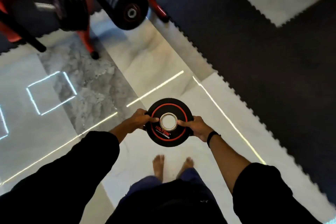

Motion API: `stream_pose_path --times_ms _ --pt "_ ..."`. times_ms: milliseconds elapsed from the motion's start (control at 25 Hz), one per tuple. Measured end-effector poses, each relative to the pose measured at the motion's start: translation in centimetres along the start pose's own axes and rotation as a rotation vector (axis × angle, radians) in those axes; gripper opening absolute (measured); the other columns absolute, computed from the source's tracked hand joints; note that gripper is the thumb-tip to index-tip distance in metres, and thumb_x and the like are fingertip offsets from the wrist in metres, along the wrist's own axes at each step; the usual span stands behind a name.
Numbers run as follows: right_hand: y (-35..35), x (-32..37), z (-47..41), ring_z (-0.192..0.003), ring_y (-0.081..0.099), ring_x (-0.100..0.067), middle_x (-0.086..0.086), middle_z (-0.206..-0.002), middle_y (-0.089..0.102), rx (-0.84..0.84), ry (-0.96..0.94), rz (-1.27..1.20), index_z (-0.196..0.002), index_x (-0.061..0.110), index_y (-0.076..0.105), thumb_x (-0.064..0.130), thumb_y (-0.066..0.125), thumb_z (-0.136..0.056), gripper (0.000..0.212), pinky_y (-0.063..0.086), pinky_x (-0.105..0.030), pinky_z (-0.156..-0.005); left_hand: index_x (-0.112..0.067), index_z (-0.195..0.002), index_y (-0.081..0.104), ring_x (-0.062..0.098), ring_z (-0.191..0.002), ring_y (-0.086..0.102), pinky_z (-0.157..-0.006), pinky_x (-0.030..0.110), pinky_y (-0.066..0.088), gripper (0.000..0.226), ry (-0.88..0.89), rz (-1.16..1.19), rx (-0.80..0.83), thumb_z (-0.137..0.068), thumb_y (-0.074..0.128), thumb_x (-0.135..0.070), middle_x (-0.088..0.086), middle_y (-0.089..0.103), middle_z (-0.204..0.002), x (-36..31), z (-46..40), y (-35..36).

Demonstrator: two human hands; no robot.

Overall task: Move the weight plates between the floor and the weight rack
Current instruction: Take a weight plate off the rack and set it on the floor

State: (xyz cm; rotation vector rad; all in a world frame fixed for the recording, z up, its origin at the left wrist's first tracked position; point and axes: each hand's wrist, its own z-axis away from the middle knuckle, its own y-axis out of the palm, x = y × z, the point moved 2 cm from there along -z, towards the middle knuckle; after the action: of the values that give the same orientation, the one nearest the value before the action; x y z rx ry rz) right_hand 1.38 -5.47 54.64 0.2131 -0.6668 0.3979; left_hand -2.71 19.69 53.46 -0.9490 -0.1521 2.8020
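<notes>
A small black weight plate with a red ring and a metal-lined centre hole is held flat in front of me, above the pale floor. My left hand grips its left edge, thumb lying on the top face. My right hand grips its right edge the same way. The red weight rack stands at the upper left, with stacks of black plates loaded on its pegs. One chrome peg end on the rack's left shows bare.
Black interlocking floor mats cover the right side and top. Glossy marble tiles with bright light reflections lie under me. My bare feet stand just below the plate. A red rack foot rests on the tile.
</notes>
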Motion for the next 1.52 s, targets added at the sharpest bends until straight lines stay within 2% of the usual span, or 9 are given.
stream_pose_path --times_ms 200,440,600,760,880,1040,1240,1400,1520 --pt "-0.6 15.3 -6.2 -0.095 0.074 -0.024 -0.011 -0.105 0.077 0.086 -0.205 0.215 -0.113 0.010 0.072 0.025 0.086 -0.074 0.043 0.058 -0.031 -0.066 0.004 -0.101 0.072 0.023 -0.070 0.072 -0.055 0.032 0.059 0.046 0.177 0.076 -0.223 -0.076 0.084 -0.032 0.020 0.075 -0.089 -9.4 -2.3 -6.8" --pt "-2.4 35.3 -13.4 -0.098 0.074 -0.025 -0.010 -0.104 0.077 0.203 -0.455 0.373 -0.115 0.007 0.070 0.023 0.085 -0.076 0.045 0.062 -0.036 -0.078 0.005 -0.095 0.072 0.014 -0.057 0.067 -0.049 0.029 0.055 0.047 0.372 0.121 -0.481 -0.074 0.085 -0.034 0.006 0.069 -0.068 -25.1 -5.4 -14.5" --pt "-1.9 50.3 -14.5 -0.093 0.074 -0.019 -0.009 -0.105 0.076 0.309 -0.664 0.410 -0.117 0.003 0.068 0.013 0.083 -0.077 0.044 0.061 -0.030 -0.080 0.004 -0.086 0.071 0.016 -0.063 0.063 -0.062 0.048 0.057 0.083 0.553 0.073 -0.711 -0.048 0.085 -0.068 0.004 0.067 -0.070 -35.5 -4.9 -21.4" --pt "1.4 66.1 -13.8 -0.102 0.072 -0.022 -0.013 -0.112 0.074 0.395 -0.906 0.458 -0.120 0.001 0.065 0.009 0.080 -0.079 0.044 0.060 -0.028 -0.084 0.001 -0.074 0.071 0.007 -0.055 0.055 -0.059 0.035 0.052 0.058 0.711 0.030 -0.875 -0.057 0.087 -0.052 0.001 0.062 -0.065 -47.2 -0.6 -30.2" --pt "4.1 75.9 -13.9 -0.104 0.071 -0.023 -0.014 -0.113 0.073 0.413 -1.082 0.452 -0.121 0.001 0.064 0.008 0.079 -0.080 0.044 0.060 -0.028 -0.081 0.001 -0.078 0.071 0.011 -0.058 0.058 -0.060 0.037 0.053 0.072 0.873 -0.034 -1.037 -0.050 0.080 -0.065 0.001 0.065 -0.066 -54.3 2.0 -36.5" --pt "7.9 86.8 -15.1 -0.098 0.072 -0.015 -0.006 -0.111 0.074 0.440 -1.258 0.464 -0.120 0.005 0.064 0.004 0.078 -0.080 0.043 0.058 -0.025 -0.079 -0.008 -0.083 0.074 0.021 -0.074 0.073 -0.071 0.045 0.060 0.067 1.035 -0.036 -1.174 -0.049 0.080 -0.066 0.009 0.076 -0.078 -60.8 1.7 -44.8" --pt "12.3 95.5 -20.1 -0.108 0.070 -0.023 -0.010 -0.116 0.073 0.384 -1.345 0.516 -0.125 0.007 0.061 0.009 0.082 -0.077 0.052 0.058 -0.036 -0.091 -0.012 -0.086 0.075 0.017 -0.078 0.073 -0.075 0.045 0.060 0.063 1.116 -0.038 -1.182 -0.050 0.079 -0.064 0.001 0.076 -0.080 -65.8 -1.8 -53.9" --pt "14.6 99.3 -24.7 -0.109 0.070 -0.020 -0.009 -0.117 0.072 0.346 -1.319 0.526 -0.125 0.006 0.061 0.006 0.080 -0.078 0.051 0.058 -0.028 -0.086 -0.013 -0.087 0.075 0.013 -0.079 0.073 -0.076 0.041 0.061 0.056 1.106 -0.044 -1.129 -0.055 0.083 -0.059 -0.001 0.076 -0.081 -68.2 -5.9 -59.3" --pt "15.5 102.2 -27.9 -0.107 0.070 -0.018 -0.007 -0.116 0.073 0.325 -1.304 0.552 -0.125 0.007 0.062 0.007 0.080 -0.078 0.051 0.058 -0.026 -0.086 -0.013 -0.089 0.076 0.007 -0.078 0.073 -0.074 0.032 0.061 0.039 1.104 -0.029 -1.121 -0.065 0.089 -0.041 -0.003 0.076 -0.082 -69.8 -8.7 -61.9"
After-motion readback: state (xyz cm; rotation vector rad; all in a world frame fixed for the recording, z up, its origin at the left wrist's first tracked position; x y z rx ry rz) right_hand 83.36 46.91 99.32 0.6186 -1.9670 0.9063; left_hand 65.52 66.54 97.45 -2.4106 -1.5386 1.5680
